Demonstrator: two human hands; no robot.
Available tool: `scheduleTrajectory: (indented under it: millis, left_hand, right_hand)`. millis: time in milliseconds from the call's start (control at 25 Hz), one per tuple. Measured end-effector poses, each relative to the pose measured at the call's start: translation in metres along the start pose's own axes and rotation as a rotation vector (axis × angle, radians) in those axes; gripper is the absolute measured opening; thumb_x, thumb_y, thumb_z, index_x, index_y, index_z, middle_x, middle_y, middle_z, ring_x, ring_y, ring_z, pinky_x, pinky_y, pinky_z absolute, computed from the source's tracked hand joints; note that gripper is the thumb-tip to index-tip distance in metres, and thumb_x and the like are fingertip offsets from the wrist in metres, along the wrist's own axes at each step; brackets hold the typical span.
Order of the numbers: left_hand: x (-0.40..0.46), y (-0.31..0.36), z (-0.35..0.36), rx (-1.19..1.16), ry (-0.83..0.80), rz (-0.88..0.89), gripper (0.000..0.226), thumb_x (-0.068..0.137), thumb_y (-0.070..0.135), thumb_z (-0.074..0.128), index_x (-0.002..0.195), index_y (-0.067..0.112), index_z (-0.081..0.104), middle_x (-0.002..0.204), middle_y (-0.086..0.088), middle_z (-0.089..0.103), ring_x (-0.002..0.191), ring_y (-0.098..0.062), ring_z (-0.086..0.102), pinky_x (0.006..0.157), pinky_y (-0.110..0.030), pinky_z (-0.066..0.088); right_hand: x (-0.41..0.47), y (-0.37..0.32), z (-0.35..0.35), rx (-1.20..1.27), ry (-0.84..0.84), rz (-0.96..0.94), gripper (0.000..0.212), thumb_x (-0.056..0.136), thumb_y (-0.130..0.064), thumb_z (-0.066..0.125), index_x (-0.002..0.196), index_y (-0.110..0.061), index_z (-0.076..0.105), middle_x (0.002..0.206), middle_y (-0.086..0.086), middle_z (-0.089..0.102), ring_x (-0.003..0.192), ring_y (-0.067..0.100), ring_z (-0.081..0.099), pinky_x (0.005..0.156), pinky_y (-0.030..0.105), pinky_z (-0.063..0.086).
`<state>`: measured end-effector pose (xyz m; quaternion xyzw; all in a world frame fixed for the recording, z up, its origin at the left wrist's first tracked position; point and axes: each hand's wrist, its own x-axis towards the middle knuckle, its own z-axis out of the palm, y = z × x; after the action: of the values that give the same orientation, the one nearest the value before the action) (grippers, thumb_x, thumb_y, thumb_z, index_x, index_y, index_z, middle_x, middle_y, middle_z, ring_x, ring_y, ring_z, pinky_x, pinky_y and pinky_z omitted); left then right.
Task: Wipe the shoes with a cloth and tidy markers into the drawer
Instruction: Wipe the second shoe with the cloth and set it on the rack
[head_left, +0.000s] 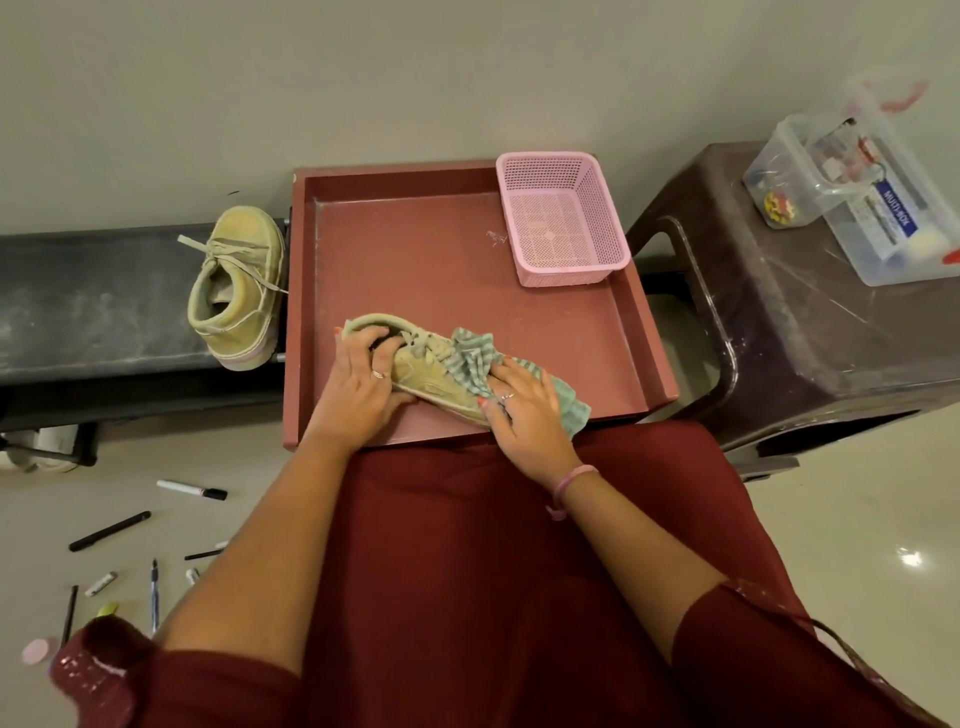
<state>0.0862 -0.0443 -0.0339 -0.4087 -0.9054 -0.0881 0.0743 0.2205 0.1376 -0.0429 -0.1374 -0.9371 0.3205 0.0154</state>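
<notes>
A tan lace-up shoe (431, 374) lies on its side in the open maroon drawer (415, 249). My left hand (363, 376) grips its heel end. My right hand (524, 410) presses a green striped cloth (470, 356) onto the toe end. The second tan shoe (239, 286) stands on the dark shelf to the left of the drawer. Several markers and pens lie scattered on the floor at lower left, among them a white marker with a black cap (191, 489) and a black marker (110, 530).
An empty pink mesh basket (563, 218) sits in the drawer's far right corner. A brown plastic stool (810, 312) at the right carries a clear storage box (862, 192). My red-clothed lap fills the foreground. A small pink round object (35, 650) lies at lower left.
</notes>
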Motion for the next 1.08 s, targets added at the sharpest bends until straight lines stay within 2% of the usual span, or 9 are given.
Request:
scheduleTrajectory:
  millis: [200,360,480,600,720,800,880,960,1080]
  left_hand:
    - [-0.008,0.018,-0.002,-0.078,0.048,-0.031,0.075,0.081,0.038,0.064,0.139,-0.002,0.038,0.145,-0.024,0.032,0.137,-0.043,0.028,0.116,-0.054,0.004]
    - [-0.023,0.045,0.010,-0.016,-0.166,0.050,0.082,0.091,0.056,0.045,0.153,0.010,0.016,0.161,-0.005,0.005,0.148,-0.029,-0.005,0.114,-0.058,0.006]
    - [-0.018,0.045,0.013,-0.125,-0.200,-0.013,0.073,0.098,0.048,0.041,0.153,0.012,0.012,0.159,0.002,-0.007,0.146,-0.023,-0.017,0.115,-0.059,0.008]
    - [-0.013,0.046,0.017,-0.372,-0.112,-0.024,0.058,0.099,0.034,0.047,0.149,0.009,0.031,0.162,-0.002,0.007,0.148,-0.022,-0.008,0.116,-0.059,0.016]
    - [-0.011,0.045,0.016,-0.449,0.135,-0.150,0.041,0.099,0.029,0.049,0.134,0.010,0.054,0.156,-0.007,0.019,0.147,-0.023,0.015,0.119,-0.040,0.020]
    - [-0.007,0.046,0.014,-0.472,0.138,-0.190,0.042,0.100,0.028,0.044,0.140,0.016,0.048,0.159,-0.007,0.016,0.148,-0.023,0.009,0.120,-0.042,0.015]
    - [-0.005,0.046,0.017,-0.473,0.073,-0.197,0.042,0.101,0.024,0.043,0.143,0.018,0.045,0.161,-0.005,0.014,0.148,-0.020,0.000,0.119,-0.051,0.016]
    - [-0.006,0.044,0.020,-0.462,0.039,-0.203,0.036,0.099,0.018,0.045,0.133,0.010,0.055,0.162,-0.002,0.009,0.148,-0.016,-0.005,0.115,-0.056,0.025]
    - [-0.012,0.039,0.023,-0.402,-0.022,-0.223,0.030,0.099,0.014,0.044,0.115,-0.001,0.064,0.161,0.003,-0.002,0.146,-0.010,-0.009,0.108,-0.058,0.033]
  right_hand:
    - [0.008,-0.010,-0.002,-0.023,-0.046,0.005,0.041,0.100,-0.025,0.042,0.139,-0.015,0.047,0.151,-0.001,0.037,0.144,0.016,0.021,0.119,0.043,0.006]
    - [0.017,0.008,-0.041,-0.170,-0.220,-0.259,0.046,0.089,-0.003,0.048,0.135,0.000,0.049,0.146,0.014,0.043,0.139,0.027,0.034,0.117,0.031,0.016]
    - [0.018,0.029,-0.075,-0.234,-0.196,-0.168,0.030,0.086,0.003,0.051,0.113,0.003,0.063,0.121,0.020,0.061,0.115,0.034,0.056,0.097,0.027,0.035]
    - [0.008,0.042,-0.083,0.196,0.136,0.282,0.014,0.086,-0.002,0.049,0.079,0.006,0.058,0.081,0.017,0.059,0.077,0.031,0.057,0.071,0.034,0.042]
    - [0.009,0.028,-0.081,0.832,0.273,0.546,0.011,0.088,-0.014,0.055,0.084,-0.008,0.063,0.090,0.005,0.068,0.083,0.021,0.067,0.074,0.033,0.055]
    - [0.016,0.009,-0.076,0.600,0.329,0.353,0.009,0.088,-0.020,0.062,0.094,-0.016,0.065,0.096,0.000,0.070,0.087,0.014,0.067,0.076,0.026,0.054]
    - [0.026,-0.009,-0.060,0.050,0.342,0.022,0.018,0.089,-0.012,0.056,0.104,-0.015,0.065,0.106,0.003,0.063,0.093,0.018,0.058,0.080,0.028,0.045]
    - [0.028,-0.028,-0.035,-0.347,0.134,-0.199,0.037,0.091,-0.007,0.046,0.124,-0.016,0.058,0.125,0.004,0.056,0.107,0.025,0.051,0.087,0.034,0.041]
    - [0.023,-0.033,-0.013,-0.508,-0.105,-0.246,0.044,0.098,-0.016,0.035,0.141,-0.023,0.040,0.142,-0.007,0.043,0.124,0.021,0.042,0.092,0.036,0.035]
